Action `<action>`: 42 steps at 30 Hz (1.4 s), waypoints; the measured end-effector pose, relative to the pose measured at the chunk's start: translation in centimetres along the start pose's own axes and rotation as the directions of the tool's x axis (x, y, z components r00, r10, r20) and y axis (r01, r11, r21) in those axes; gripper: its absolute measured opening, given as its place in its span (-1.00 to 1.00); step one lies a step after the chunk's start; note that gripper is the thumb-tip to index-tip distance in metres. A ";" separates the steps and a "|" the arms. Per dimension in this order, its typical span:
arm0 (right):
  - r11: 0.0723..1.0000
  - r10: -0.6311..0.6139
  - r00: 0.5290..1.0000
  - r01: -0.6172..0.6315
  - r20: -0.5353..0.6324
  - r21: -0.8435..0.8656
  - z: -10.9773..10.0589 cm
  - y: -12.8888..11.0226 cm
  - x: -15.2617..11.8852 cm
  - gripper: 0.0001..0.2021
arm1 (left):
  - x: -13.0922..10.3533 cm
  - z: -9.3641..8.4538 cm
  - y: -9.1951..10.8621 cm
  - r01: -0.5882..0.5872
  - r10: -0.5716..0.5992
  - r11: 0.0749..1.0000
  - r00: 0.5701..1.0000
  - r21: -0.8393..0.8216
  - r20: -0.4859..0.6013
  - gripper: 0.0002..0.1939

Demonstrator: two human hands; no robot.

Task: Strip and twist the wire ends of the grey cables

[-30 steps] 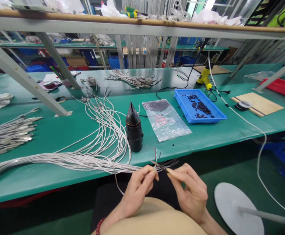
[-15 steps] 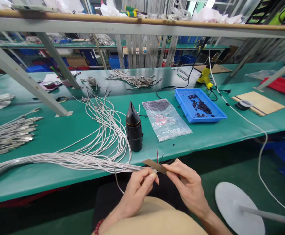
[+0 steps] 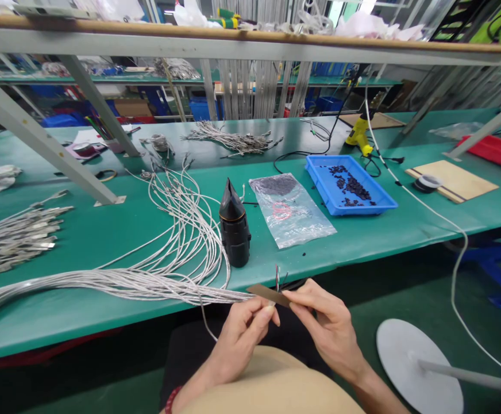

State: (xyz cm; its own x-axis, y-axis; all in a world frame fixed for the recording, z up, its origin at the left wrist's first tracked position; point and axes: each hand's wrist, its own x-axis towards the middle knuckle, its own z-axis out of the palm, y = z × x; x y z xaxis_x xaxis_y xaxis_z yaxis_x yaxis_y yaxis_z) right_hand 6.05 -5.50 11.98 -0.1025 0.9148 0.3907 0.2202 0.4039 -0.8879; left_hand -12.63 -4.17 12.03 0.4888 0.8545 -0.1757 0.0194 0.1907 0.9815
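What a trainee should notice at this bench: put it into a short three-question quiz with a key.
1. True or false: small dark pieces lie in the blue tray.

2. Multiple choice: what does the person's right hand pinch?
A) a spool
B) a flat brown strip
C) a screwdriver

3. Fill in the gap: as the camera sees it, the clear bag lies to the ____ of the upright black cylinder.

Key: 1. True. 2. B. 3. right.
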 end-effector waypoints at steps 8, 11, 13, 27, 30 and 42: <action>0.994 -0.077 0.997 0.076 -0.016 -0.075 0.0 -0.2 -0.1 -0.61 | -0.1 -0.1 -0.1 -0.023 0.023 0.999 1.000 0.041 0.010 -0.61; 0.995 -0.068 0.998 0.068 -0.002 -0.077 -0.2 -0.3 0.0 -0.61 | -0.1 -0.1 0.0 -0.040 0.040 0.996 0.999 0.084 0.001 -0.61; 0.998 -0.030 0.999 0.031 0.024 -0.057 -0.4 -0.4 0.1 -0.63 | -0.1 -0.1 0.0 -0.050 0.051 0.992 0.999 0.112 -0.005 -0.60; 0.995 0.100 0.988 -0.103 0.120 0.016 -1.3 -0.7 0.7 -0.72 | 0.1 -0.2 0.3 -0.102 0.116 0.954 0.993 0.281 -0.032 -0.61; 0.970 0.178 0.963 -0.206 0.200 0.129 -2.0 -0.8 1.1 -0.76 | 0.3 -0.3 0.3 -0.153 0.172 0.933 0.985 0.325 -0.029 -0.63; 0.942 -0.281 0.955 0.255 -0.094 -0.218 -0.2 -1.1 0.5 -0.58 | 0.3 0.0 -0.1 -0.027 0.024 0.995 0.999 -0.096 -0.027 -0.64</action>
State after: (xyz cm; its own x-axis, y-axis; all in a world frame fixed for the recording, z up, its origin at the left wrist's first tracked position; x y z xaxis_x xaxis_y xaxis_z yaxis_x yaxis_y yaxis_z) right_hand 5.97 -5.51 13.16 -0.0689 0.7610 0.6451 0.3924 0.6152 -0.6838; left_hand -12.48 -3.89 11.91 0.4655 0.8716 -0.1538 -0.0773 0.2131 0.9740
